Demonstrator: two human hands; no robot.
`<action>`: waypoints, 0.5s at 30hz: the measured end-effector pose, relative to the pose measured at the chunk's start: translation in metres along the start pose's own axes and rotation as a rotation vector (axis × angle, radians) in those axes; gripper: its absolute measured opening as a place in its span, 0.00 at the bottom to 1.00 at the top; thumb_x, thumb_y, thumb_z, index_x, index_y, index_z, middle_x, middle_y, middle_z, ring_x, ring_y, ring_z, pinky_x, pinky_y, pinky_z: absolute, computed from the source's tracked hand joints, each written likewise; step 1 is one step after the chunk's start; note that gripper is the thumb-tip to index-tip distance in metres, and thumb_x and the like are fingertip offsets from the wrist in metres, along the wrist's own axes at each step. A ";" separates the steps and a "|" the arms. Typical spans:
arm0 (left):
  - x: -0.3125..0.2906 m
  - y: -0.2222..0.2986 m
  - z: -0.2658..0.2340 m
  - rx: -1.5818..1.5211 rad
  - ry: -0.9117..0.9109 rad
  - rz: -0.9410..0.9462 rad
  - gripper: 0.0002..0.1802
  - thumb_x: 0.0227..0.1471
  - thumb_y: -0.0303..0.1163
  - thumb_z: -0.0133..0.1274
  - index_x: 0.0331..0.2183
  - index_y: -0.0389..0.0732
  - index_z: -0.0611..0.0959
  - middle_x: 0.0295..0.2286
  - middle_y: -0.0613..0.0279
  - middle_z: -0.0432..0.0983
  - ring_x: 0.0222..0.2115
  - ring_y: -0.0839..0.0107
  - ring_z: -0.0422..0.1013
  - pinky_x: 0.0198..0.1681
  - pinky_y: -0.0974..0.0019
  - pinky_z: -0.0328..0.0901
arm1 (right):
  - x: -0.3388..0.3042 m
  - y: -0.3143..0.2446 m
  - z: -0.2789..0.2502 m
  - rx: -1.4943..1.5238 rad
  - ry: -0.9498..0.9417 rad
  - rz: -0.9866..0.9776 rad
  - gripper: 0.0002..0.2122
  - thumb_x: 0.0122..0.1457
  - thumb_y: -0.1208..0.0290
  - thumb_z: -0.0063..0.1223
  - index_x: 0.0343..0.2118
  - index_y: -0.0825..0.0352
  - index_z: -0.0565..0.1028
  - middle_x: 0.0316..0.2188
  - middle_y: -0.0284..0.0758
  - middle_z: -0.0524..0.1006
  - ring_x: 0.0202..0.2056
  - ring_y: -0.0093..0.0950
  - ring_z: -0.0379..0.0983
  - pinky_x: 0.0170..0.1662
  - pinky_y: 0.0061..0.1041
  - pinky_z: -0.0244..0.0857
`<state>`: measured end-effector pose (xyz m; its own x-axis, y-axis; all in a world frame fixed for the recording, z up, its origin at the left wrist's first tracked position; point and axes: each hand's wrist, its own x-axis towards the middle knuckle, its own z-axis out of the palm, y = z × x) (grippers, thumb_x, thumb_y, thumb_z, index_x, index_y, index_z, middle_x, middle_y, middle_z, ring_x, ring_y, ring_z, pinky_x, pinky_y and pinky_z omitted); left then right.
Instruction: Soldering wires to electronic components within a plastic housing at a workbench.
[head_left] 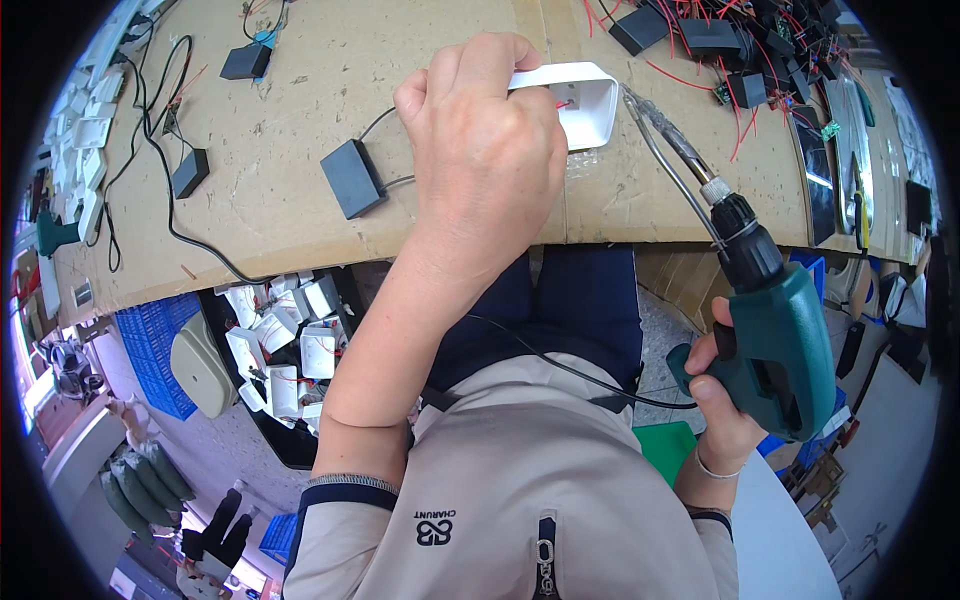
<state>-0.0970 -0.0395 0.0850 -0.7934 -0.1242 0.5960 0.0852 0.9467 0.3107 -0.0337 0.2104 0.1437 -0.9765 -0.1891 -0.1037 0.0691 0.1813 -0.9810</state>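
My left hand (490, 145) is closed on the near-left wall of a white plastic case (600, 105), tilted over the cardboard-covered table. A bit of red wire and a small metal part show inside it; the fingertips are partly hidden. Beside my left wrist lies a black rectangular box (352, 178), whose black wires run under that hand. My right hand (722, 410) is wrapped around the handle of a green soldering gun (785, 345). Its metal tip and thin curved feed tube reach up to the right edge of the white case; contact cannot be told.
A heap of black boxes with red wires (760, 50) covers the far right of the cardboard tabletop (290, 120). Black cables (155, 130) and another black box (190, 173) lie left. Below the table edge, a black tray (290, 450) holds several white cases. The gun's cord (580, 378) crosses my lap.
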 end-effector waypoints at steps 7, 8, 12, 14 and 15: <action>-0.002 0.001 -0.005 -0.015 -0.011 0.014 0.06 0.35 0.26 0.58 0.23 0.38 0.83 0.35 0.63 0.72 0.37 0.66 0.67 0.42 0.61 0.55 | 0.001 0.002 -0.001 0.027 0.010 0.012 0.32 0.43 0.72 0.67 0.51 0.75 0.63 0.45 0.49 0.72 0.28 0.24 0.72 0.30 0.21 0.67; -0.002 0.001 -0.008 -0.011 -0.010 0.015 0.06 0.35 0.26 0.58 0.23 0.38 0.83 0.35 0.63 0.72 0.37 0.66 0.67 0.42 0.61 0.55 | 0.002 0.002 -0.001 0.034 0.013 0.009 0.33 0.43 0.72 0.67 0.52 0.75 0.63 0.45 0.49 0.72 0.28 0.24 0.72 0.30 0.21 0.67; -0.005 -0.001 -0.013 -0.081 -0.034 0.014 0.08 0.34 0.25 0.59 0.25 0.39 0.82 0.37 0.61 0.72 0.39 0.65 0.67 0.43 0.60 0.54 | 0.003 0.005 -0.001 0.027 0.023 0.004 0.33 0.43 0.72 0.67 0.52 0.75 0.62 0.45 0.49 0.72 0.28 0.24 0.72 0.30 0.21 0.68; -0.009 -0.005 -0.013 -0.083 -0.027 0.018 0.08 0.34 0.25 0.59 0.25 0.39 0.82 0.37 0.60 0.72 0.39 0.64 0.67 0.44 0.60 0.54 | 0.004 0.007 0.001 0.052 0.048 -0.049 0.34 0.43 0.72 0.67 0.52 0.75 0.62 0.45 0.49 0.72 0.27 0.24 0.72 0.30 0.21 0.67; -0.011 -0.007 -0.011 -0.101 -0.018 0.036 0.07 0.35 0.25 0.58 0.25 0.39 0.81 0.38 0.59 0.70 0.41 0.63 0.66 0.44 0.57 0.53 | 0.006 0.007 0.001 0.052 0.047 -0.050 0.34 0.43 0.72 0.67 0.52 0.75 0.62 0.45 0.49 0.72 0.27 0.24 0.72 0.30 0.21 0.67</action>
<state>-0.0820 -0.0483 0.0839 -0.7996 -0.0845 0.5946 0.1730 0.9157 0.3628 -0.0383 0.2092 0.1364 -0.9873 -0.1513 -0.0479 0.0295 0.1218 -0.9921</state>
